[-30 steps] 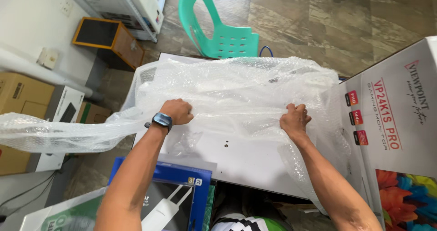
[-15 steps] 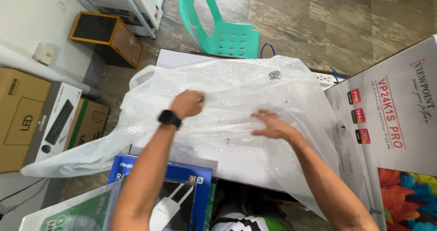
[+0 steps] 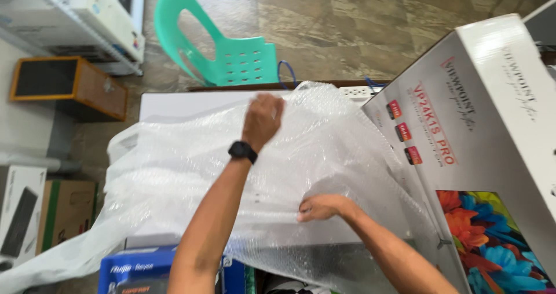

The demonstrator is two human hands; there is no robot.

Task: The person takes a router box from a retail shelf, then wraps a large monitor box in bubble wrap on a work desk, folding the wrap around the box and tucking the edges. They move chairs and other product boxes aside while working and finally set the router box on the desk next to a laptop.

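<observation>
A large sheet of clear bubble wrap (image 3: 174, 178) lies over a flat white panel (image 3: 185, 104) on a table. My left hand (image 3: 263, 119), with a black watch on its wrist, grips the far part of the wrap near the panel's far edge. Closer to me, my right hand (image 3: 321, 207) presses flat on the wrap at its near side, fingers pointing left. The wrap hangs off the table to the left and down toward the floor.
A big white monitor box (image 3: 486, 155) with a flower picture stands at the right. A green plastic chair (image 3: 231, 56) is beyond the table. A wooden speaker box (image 3: 69, 85), cardboard boxes (image 3: 63, 213) and a blue box (image 3: 133, 271) sit at the left and near me.
My left hand has moved farther away across the wrap and closed on it. My right hand has slid left and nearer to me. The wrap has bunched up toward the right.
</observation>
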